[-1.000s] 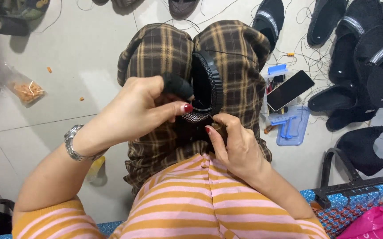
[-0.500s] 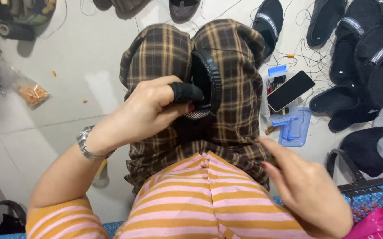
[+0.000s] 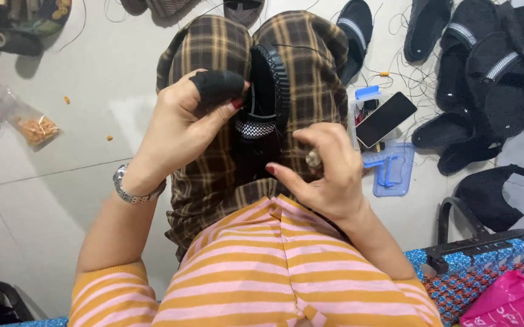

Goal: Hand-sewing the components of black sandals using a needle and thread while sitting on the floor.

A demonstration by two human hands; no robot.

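A black shoe (image 3: 265,100) with a ribbed sole and a checkered band is wedged between my knees, which are in brown plaid trousers. My left hand (image 3: 186,124) grips the shoe's upper; its index finger wears a black cover (image 3: 216,85) and a metal watch sits on the wrist. My right hand (image 3: 325,172) is at the shoe's near side, its fingertips pinched together beside the black fabric, with a ring on one finger. A thin dark thread runs over the shoe toward the right; whether the right fingers hold it cannot be told.
A phone (image 3: 386,118) lies on a blue plastic box (image 3: 390,169) to the right. Several black shoe uppers (image 3: 486,85) lie on the tiled floor at the right and top. A bag of orange bits (image 3: 35,128) lies at the left. A patterned cushion (image 3: 486,278) lies near right.
My right hand left the shoe, swung down to the lower right, then came back to the shoe's near side. My left hand kept its grip on the upper.
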